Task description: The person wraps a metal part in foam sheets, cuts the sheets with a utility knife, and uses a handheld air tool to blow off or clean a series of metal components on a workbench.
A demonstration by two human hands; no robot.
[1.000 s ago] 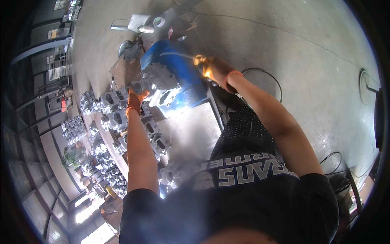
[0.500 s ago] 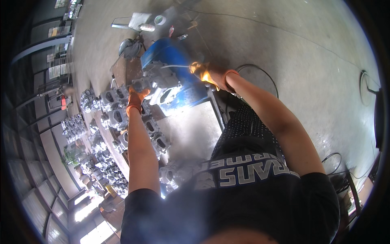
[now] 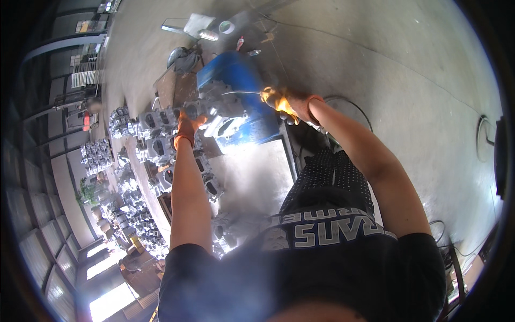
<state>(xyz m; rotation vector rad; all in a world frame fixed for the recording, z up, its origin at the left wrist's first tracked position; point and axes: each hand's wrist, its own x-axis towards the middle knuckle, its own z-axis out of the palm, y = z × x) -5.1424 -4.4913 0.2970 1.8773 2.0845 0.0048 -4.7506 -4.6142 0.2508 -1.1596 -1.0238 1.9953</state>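
Observation:
A grey metal casting [image 3: 228, 107] with several openings rests at the near side of a blue drum [image 3: 260, 126]. My left hand [image 3: 188, 127], in an orange glove, lies against the casting's left side with its fingers bent round the edge. To the right, my right hand [image 3: 284, 104], in an orange and yellow glove, is closed round a tool with a thin pale rod [image 3: 241, 92]. The rod points left over the casting. The glove hides the tool's body, so its kind is unclear.
More castings [image 3: 155, 147] stand in rows at the left. A pale worktop [image 3: 255, 169] lies between my arms. Beyond the drum, a white tape roll [image 3: 226, 27] and small items lie on the floor. A dark hose [image 3: 357, 102] curls at the right.
The whole view has shifted slightly, so the scene sits farther right. Both hands keep nearly the same places by the casting, and the rod still points left over it.

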